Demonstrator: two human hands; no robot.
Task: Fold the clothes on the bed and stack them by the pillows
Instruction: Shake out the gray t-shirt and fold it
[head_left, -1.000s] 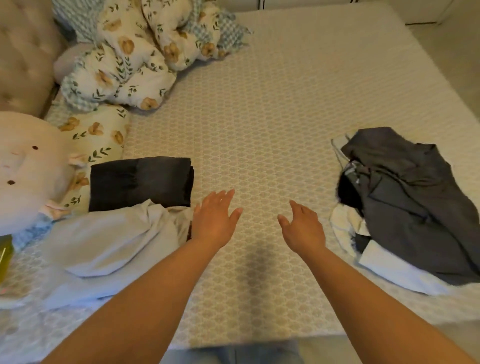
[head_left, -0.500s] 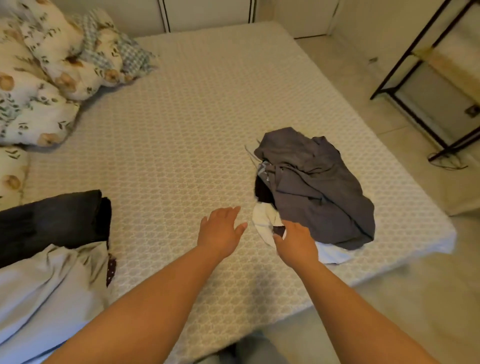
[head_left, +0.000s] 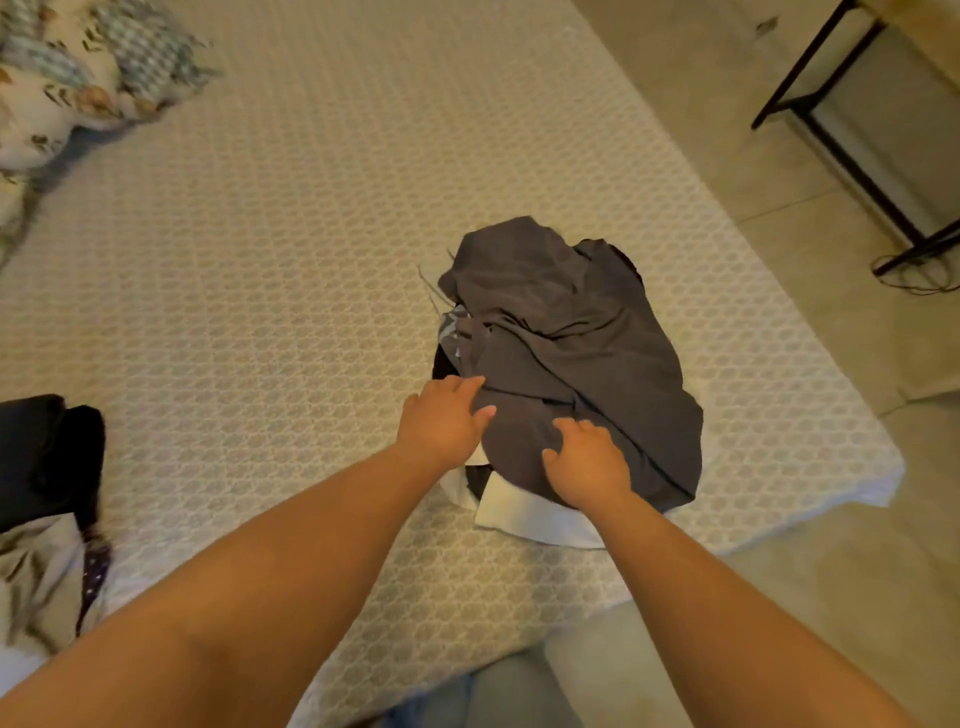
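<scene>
A crumpled pile of clothes lies near the bed's right corner, topped by a dark grey garment (head_left: 571, 332) with a white garment (head_left: 524, 514) under it. My left hand (head_left: 441, 421) rests on the pile's near left side, fingers fairly straight on the grey cloth. My right hand (head_left: 587, 462) lies on the grey garment's near edge with its fingers bent down onto the fabric. At the left edge sits a folded black garment (head_left: 47, 457), and a pale garment (head_left: 36, 577) lies in front of it.
The patterned mattress (head_left: 260, 260) stretches wide between the pile and the folded items. A floral quilt (head_left: 62, 78) is bunched at the far left. A black metal frame (head_left: 852, 161) and a cable stand on the tiled floor at right.
The view has swung right. Both hands have reached forward from the bare mattress onto the grey pile, and the folded clothes and pillows have slid to the left edge.
</scene>
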